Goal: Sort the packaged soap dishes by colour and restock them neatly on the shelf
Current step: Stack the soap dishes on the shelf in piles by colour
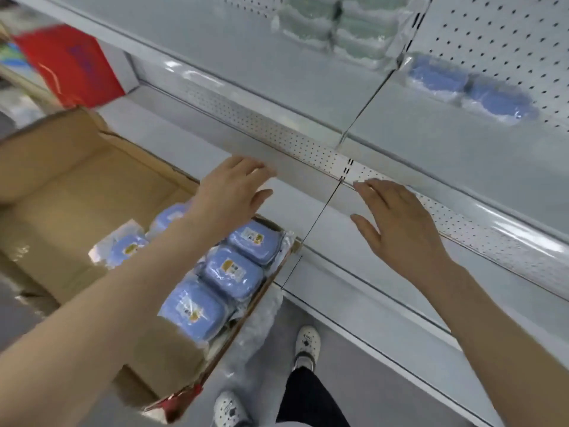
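Note:
Several blue packaged soap dishes (234, 271) lie in an open cardboard box (77, 186) at the left. My left hand (231, 192) hovers over the box's far right corner, fingers straight, holding nothing. My right hand (397, 223) is spread open above the lower shelf (354, 241), empty. On the upper shelf (277, 72), green packaged soap dishes (326, 29) are stacked at the back, and two blue packaged soap dishes (468, 87) lie to their right.
A red box (70, 63) stands at the far left of the lower shelf. A perforated back panel (498, 35) runs behind the upper shelf. My shoes (306, 343) and a clear plastic bag (258, 334) are on the floor below the box.

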The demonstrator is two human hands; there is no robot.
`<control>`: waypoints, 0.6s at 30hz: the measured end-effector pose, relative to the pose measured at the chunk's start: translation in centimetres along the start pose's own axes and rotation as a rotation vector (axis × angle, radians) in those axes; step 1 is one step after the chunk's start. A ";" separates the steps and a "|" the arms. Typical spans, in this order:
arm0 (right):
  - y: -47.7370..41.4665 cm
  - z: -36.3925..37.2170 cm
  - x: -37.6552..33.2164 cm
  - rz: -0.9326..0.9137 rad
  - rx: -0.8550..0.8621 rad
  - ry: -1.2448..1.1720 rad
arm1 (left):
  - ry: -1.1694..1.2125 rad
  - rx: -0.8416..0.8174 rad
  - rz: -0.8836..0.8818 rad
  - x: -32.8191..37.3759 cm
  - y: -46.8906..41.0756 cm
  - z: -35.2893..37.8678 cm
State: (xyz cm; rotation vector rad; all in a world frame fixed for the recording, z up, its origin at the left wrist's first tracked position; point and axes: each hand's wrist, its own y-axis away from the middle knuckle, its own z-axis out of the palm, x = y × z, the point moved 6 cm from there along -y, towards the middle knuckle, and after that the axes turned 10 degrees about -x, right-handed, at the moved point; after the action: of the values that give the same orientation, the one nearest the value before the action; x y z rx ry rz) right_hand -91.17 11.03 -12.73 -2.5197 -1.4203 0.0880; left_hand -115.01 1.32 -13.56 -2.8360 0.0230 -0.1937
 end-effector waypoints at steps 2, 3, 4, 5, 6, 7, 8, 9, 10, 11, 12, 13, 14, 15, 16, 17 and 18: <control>0.7 3.7 -4.1 -0.039 -0.059 -0.073 | 0.035 -0.033 -0.126 -2.6 5.4 1.7; 1.1 5.6 -6.1 -0.057 -0.097 -0.111 | 0.047 -0.049 -0.188 -3.6 8.1 2.8; 1.3 7.4 -8.0 -0.070 -0.142 -0.145 | 0.065 -0.080 -0.248 -4.3 10.8 3.9; 1.5 9.2 -9.9 -0.079 -0.197 -0.175 | 0.091 -0.127 -0.304 -4.8 13.4 5.2; 1.5 10.8 -11.6 -0.086 -0.259 -0.200 | 0.116 -0.179 -0.355 -5.0 15.8 6.6; 1.4 12.2 -13.1 -0.086 -0.319 -0.220 | 0.139 -0.224 -0.398 -5.0 17.9 7.7; 1.1 13.6 -14.4 -0.081 -0.373 -0.239 | 0.159 -0.264 -0.432 -4.8 19.7 8.8; 0.7 14.8 -15.5 -0.073 -0.425 -0.254 | 0.174 -0.299 -0.454 -4.5 21.2 9.8; 0.3 15.9 -16.4 -0.062 -0.474 -0.266 | 0.185 -0.330 -0.465 -4.2 22.3 10.8; -0.2 17.0 -17.1 -0.051 -0.517 -0.273 | 0.191 -0.354 -0.466 -3.9 23.2 11.7; -0.7 18.0 -17.8 -0.045 -0.552 -0.276 | 0.195 -0.372 -0.468 -3.7 23.8 12.5; -1.2 18.9 -18.5 -0.042 -0.579 -0.272 | 0.202 -0.390 -0.470 -3.5 24.3 13.2; -1.7 19.8 -19.1 -0.040 -0.602 -0.263 | 0.213 -0.405 -0.475 -3.5 24.7 13.7; -2.1 20.6 -19.6 -0.038 -0.624 -0.246 | 0.220 -0.418 -0.481 -3.4 24.9 14.2; -2.4 21.2 -20.1 -0.036 -0.652 -0.222 | 0.218 -0.427 -0.488 -3.4 24.9 14.4; -2.7 21.7 -20.5 -0.034 -0.673 -0.198 | 0.212 -0.441 -0.491 -3.3 24.9 14.6; -2.9 22.1 -20.7 -0.030 -0.686 -0.181 | 0.208 -0.458 -0.491 -3.3 24.9 14.8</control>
State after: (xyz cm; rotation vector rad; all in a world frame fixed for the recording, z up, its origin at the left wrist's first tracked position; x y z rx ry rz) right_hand -108.26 -1.08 -34.79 -3.0862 -1.7986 -0.2224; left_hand -116.14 -17.98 -35.32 -3.2027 -0.6696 -0.6632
